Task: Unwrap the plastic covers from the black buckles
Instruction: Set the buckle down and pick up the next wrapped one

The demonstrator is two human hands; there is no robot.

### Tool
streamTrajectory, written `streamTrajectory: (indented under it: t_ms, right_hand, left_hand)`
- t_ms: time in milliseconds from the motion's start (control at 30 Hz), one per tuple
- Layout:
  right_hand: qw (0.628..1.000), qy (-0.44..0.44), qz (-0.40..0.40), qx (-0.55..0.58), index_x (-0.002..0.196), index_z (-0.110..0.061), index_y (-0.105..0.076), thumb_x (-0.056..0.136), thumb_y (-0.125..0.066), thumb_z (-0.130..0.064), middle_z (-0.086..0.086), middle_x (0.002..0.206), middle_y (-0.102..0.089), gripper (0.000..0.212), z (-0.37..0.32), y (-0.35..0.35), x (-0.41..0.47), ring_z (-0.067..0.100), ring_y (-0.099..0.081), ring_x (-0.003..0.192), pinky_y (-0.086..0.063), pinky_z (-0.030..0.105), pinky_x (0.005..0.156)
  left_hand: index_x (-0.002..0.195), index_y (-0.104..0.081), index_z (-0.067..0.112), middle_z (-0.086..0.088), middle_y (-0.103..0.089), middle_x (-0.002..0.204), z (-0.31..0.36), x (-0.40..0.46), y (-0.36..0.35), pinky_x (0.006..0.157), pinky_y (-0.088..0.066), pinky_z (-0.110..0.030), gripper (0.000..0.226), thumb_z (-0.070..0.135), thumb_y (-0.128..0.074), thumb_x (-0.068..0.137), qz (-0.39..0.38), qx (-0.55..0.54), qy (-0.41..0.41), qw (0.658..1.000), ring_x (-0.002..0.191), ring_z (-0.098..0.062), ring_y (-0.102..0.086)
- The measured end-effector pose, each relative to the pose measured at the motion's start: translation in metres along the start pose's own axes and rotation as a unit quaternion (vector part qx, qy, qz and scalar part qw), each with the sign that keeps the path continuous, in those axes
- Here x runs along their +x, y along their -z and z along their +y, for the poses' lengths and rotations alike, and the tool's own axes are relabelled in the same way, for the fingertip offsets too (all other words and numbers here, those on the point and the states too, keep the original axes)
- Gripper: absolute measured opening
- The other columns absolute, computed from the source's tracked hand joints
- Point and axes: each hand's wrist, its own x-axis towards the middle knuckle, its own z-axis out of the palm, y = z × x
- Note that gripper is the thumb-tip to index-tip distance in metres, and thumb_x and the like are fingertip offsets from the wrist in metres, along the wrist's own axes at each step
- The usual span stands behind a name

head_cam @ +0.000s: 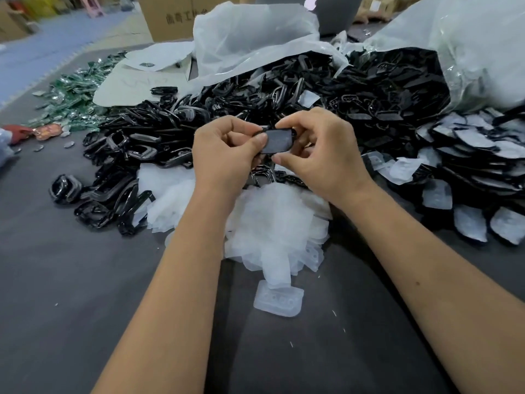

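Observation:
Both my hands hold one black buckle (277,141) in its plastic cover above the table's middle. My left hand (227,149) pinches its left end with thumb and fingers. My right hand (315,146) grips its right end, fingers curled over the top and thumb underneath. Below my hands lies a heap of removed translucent covers (264,231). Bare black buckles (125,163) are piled to the left. Buckles in their covers (468,172) are stacked to the right.
A big mound of black buckles (369,89) spills from clear plastic bags (468,44) at the back. Green packets (76,92) lie at the far left, a cardboard box (170,15) behind. A single cover (278,300) lies on the grey table (71,294) near me.

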Motion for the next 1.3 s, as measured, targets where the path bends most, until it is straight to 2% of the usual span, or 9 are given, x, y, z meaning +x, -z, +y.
streamTrajectory:
  t_ms: [200, 300, 400, 633, 833, 933, 1067, 1233, 1300]
  right_hand:
    - [0.989, 0.011, -0.009, -0.146, 0.109, -0.016, -0.08, 0.069, -0.095, -0.039, 0.0, 0.094, -0.062, 0.048, 0.002, 0.063, 0.001, 0.012, -0.055, 0.075, -0.041, 0.023, 0.073]
    - [0.972, -0.053, -0.037, -0.228, 0.106, -0.02, -0.081, 0.069, -0.094, -0.046, -0.003, 0.088, -0.066, 0.047, 0.011, 0.112, 0.002, 0.01, -0.056, 0.073, -0.041, 0.024, 0.072]
    - [0.94, -0.14, -0.067, -0.305, 0.107, -0.022, -0.081, 0.07, -0.093, -0.047, 0.004, 0.1, -0.076, 0.046, 0.021, 0.162, 0.0, 0.017, -0.062, 0.083, -0.041, 0.025, 0.08]
    - [0.885, -0.274, -0.109, -0.359, 0.117, -0.019, -0.079, 0.071, -0.093, -0.044, 0.016, 0.12, -0.074, 0.054, 0.029, 0.211, -0.006, 0.032, -0.068, 0.108, -0.049, 0.037, 0.096]
    - [0.936, -0.193, -0.014, -0.294, 0.108, -0.024, -0.079, 0.077, -0.09, -0.042, 0.008, 0.105, -0.076, 0.037, 0.011, 0.174, 0.01, 0.025, -0.069, 0.099, -0.05, 0.032, 0.094]
    - [0.953, -0.143, -0.059, -0.261, 0.101, -0.025, -0.081, 0.081, -0.086, -0.027, 0.003, 0.094, -0.076, 0.021, 0.0, 0.123, 0.022, 0.02, -0.07, 0.093, -0.054, 0.03, 0.091]
    - [0.928, -0.11, -0.138, -0.328, 0.107, -0.019, -0.08, 0.083, -0.066, -0.001, 0.013, 0.108, -0.075, 0.033, 0.01, 0.064, 0.033, 0.033, -0.069, 0.105, -0.058, 0.041, 0.092]
    - [0.901, -0.111, -0.189, -0.374, 0.085, -0.011, -0.057, 0.083, -0.057, 0.003, 0.016, 0.095, -0.056, 0.015, 0.021, 0.038, 0.044, 0.041, -0.062, 0.107, -0.052, 0.04, 0.081]
    - [0.909, -0.108, -0.168, -0.366, 0.092, -0.008, -0.062, 0.086, -0.057, 0.002, 0.02, 0.104, -0.062, 0.013, 0.026, 0.039, 0.049, 0.042, -0.064, 0.106, -0.054, 0.041, 0.084]
  left_hand:
    - [0.083, -0.072, 0.01, 0.0, -0.066, 0.06, 0.023, 0.002, -0.043, 0.073, -0.064, -0.044, 0.018, 0.009, -0.089, 0.077, -0.011, 0.086, -0.031, 0.996, 0.058, -0.02, -0.069]
    - [0.074, -0.072, 0.021, 0.001, -0.072, 0.069, 0.036, 0.0, -0.095, 0.075, -0.062, -0.038, 0.017, 0.023, -0.089, 0.078, -0.044, 0.151, -0.047, 0.986, 0.07, -0.017, -0.073]
    - [0.082, -0.079, 0.019, 0.003, -0.074, 0.076, 0.044, -0.013, -0.15, 0.079, -0.058, -0.031, 0.017, 0.035, -0.08, 0.087, -0.086, 0.165, -0.036, 0.982, 0.082, -0.018, -0.073]
    - [0.096, -0.08, 0.016, -0.003, -0.077, 0.092, 0.057, -0.04, -0.205, 0.081, -0.053, -0.03, 0.021, 0.032, -0.067, 0.098, -0.161, 0.186, -0.084, 0.965, 0.093, -0.021, -0.07]
    - [0.094, -0.08, 0.015, -0.005, -0.077, 0.09, 0.046, -0.027, -0.158, 0.083, -0.054, -0.033, 0.017, 0.028, -0.069, 0.094, -0.123, 0.239, -0.086, 0.959, 0.093, -0.024, -0.07]
    - [0.091, -0.08, 0.015, -0.006, -0.077, 0.09, 0.037, -0.017, -0.121, 0.08, -0.055, -0.032, 0.015, 0.016, -0.067, 0.085, -0.095, 0.277, -0.066, 0.954, 0.092, -0.023, -0.07]
    - [0.091, -0.079, 0.015, -0.006, -0.076, 0.097, 0.025, -0.007, -0.087, 0.082, -0.054, -0.031, 0.026, 0.003, -0.061, 0.076, -0.05, 0.33, -0.032, 0.942, 0.098, -0.026, -0.068]
    - [0.108, -0.073, 0.017, -0.009, -0.065, 0.118, 0.017, 0.007, -0.088, 0.098, -0.043, -0.035, 0.033, 0.005, -0.06, 0.08, -0.042, 0.434, -0.076, 0.897, 0.114, -0.032, -0.054]
    - [0.119, -0.067, 0.018, -0.011, -0.056, 0.125, 0.013, 0.012, -0.094, 0.099, -0.039, -0.034, 0.033, 0.011, -0.062, 0.087, -0.043, 0.472, -0.08, 0.877, 0.12, -0.034, -0.044]
